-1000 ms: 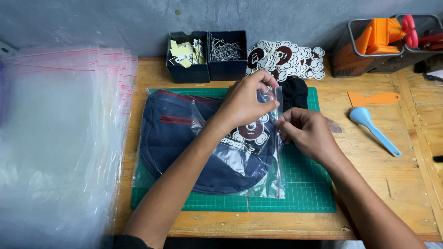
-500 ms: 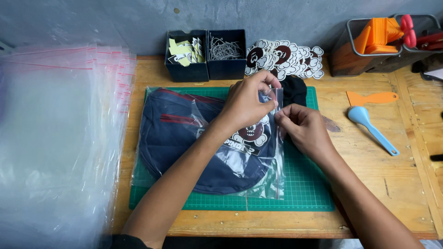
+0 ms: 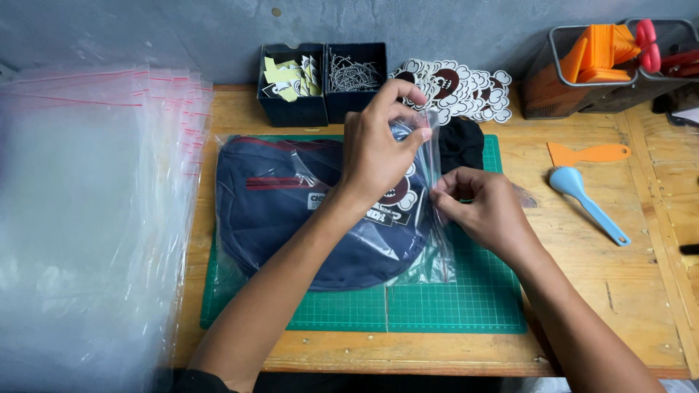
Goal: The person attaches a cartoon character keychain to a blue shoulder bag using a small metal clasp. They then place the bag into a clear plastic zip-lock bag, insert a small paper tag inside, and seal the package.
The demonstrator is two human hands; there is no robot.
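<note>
A navy blue bag (image 3: 291, 211) with a red stripe lies inside a clear plastic zip bag (image 3: 429, 262) on a green cutting mat (image 3: 451, 306). My left hand (image 3: 378, 149) pinches the upper end of the zip bag's open edge. Lower down the same edge, my right hand (image 3: 484, 211) pinches it between thumb and fingers. A black item (image 3: 462, 142) lies on the mat just behind my hands.
A stack of clear zip bags (image 3: 87, 218) with red strips covers the left. At the back stand two dark boxes (image 3: 320, 80) of small parts and a pile of stickers (image 3: 459, 87). On the right lie an orange scraper (image 3: 586, 153), a blue spoon (image 3: 590, 204) and a wire basket (image 3: 604, 65).
My right hand has slid down along the zip bag's edge toward me. My left hand stays at the upper end.
</note>
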